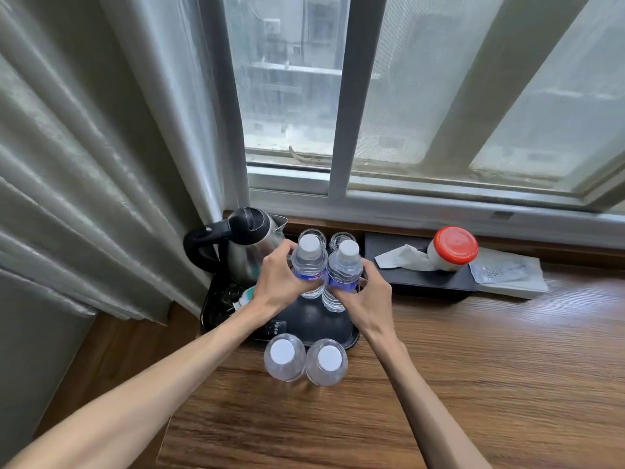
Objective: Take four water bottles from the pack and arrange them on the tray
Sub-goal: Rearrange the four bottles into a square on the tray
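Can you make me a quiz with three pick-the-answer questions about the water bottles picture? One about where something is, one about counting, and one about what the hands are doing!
1. Where is the kettle?
A. At the tray's far left, by the curtain
B. On the window sill
C. On the floor

2. How many water bottles show?
A. Two
B. Four
C. Six

3. What are the hands doing?
A. Resting flat on the table
B. Each gripping one bottle
C. Both lifting the kettle

Answers:
1 A: it stands on the black tray beside the curtain.
2 B: two held bottles, plus two standing on the table.
3 B: the left hand wraps the left bottle; the right hand wraps the right bottle.
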A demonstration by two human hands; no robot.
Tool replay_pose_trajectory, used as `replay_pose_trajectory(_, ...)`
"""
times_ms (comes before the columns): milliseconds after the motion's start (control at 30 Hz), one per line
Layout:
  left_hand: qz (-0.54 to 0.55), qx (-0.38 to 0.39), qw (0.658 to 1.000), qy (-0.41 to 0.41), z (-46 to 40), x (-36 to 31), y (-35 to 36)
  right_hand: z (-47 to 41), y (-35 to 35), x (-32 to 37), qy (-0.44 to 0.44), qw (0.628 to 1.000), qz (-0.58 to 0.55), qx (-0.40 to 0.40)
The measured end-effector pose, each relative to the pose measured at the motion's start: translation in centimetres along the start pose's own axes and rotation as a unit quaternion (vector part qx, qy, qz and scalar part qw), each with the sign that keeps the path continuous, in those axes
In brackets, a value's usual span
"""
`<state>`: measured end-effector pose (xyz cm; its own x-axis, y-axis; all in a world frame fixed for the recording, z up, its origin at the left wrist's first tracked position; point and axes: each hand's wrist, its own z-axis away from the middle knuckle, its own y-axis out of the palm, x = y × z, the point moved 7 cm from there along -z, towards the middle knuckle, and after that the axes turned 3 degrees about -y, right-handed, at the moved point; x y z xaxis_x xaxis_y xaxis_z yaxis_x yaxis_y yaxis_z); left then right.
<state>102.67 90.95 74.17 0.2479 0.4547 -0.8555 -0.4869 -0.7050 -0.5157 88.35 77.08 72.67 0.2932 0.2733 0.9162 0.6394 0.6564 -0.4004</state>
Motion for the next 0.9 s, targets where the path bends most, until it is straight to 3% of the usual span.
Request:
replay_pose_trajectory(333, -0.009, -0.008, 0.999, -0.035, -1.7, 1.0, 1.7, -1.5, 0.9, -0.4, -0.006, 1.0, -0.021, -0.017)
replay_pose_trajectory(900, 0.01, -0.024, 0.999, -0.024, -1.7, 1.6, 2.3, -2.1, 1.5, -0.5, -0.022, 0.999, -0.015, -0.029)
